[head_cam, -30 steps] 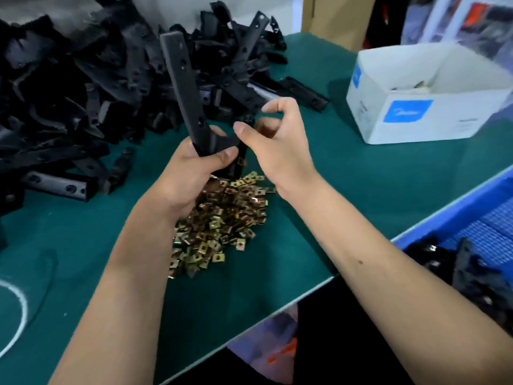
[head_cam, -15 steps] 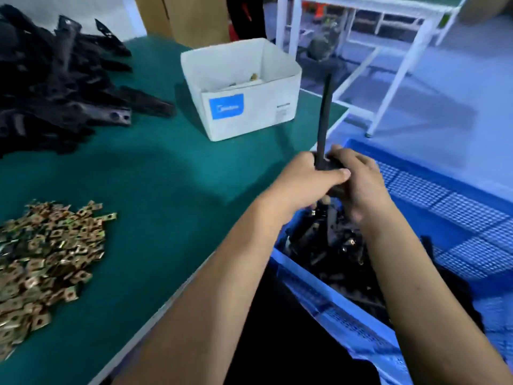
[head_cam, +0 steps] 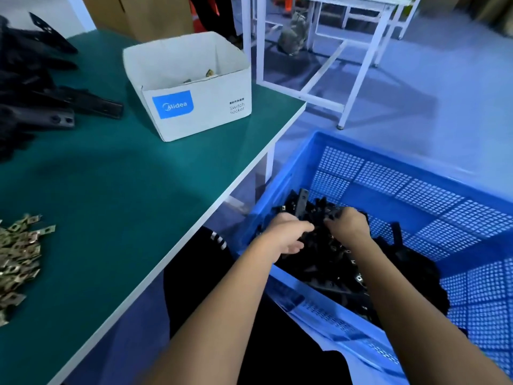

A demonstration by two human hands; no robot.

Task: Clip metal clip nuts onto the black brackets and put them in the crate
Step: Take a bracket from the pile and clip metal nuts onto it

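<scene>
At the far left edge of the frame, a heap of brass-coloured clip nuts [head_cam: 16,262] lies on the green table [head_cam: 116,195]. Above it, in the upper left, a stack of loose black brackets [head_cam: 41,104] spreads over the same surface. Just right of that stack stands an open white cardboard box [head_cam: 194,107] with a blue label, a few small pieces in its bottom. Right of the table edge, low in the frame, sits the blue crate [head_cam: 416,207] with perforated walls, a pile of finished brackets [head_cam: 327,262] in its near corner. The left hand [head_cam: 288,234] reaches into that pile, fingers loosely curled; whether it holds anything I cannot tell. The right hand [head_cam: 347,223], just beside it, curls over a bracket on top of the pile, its grasp hidden.
</scene>
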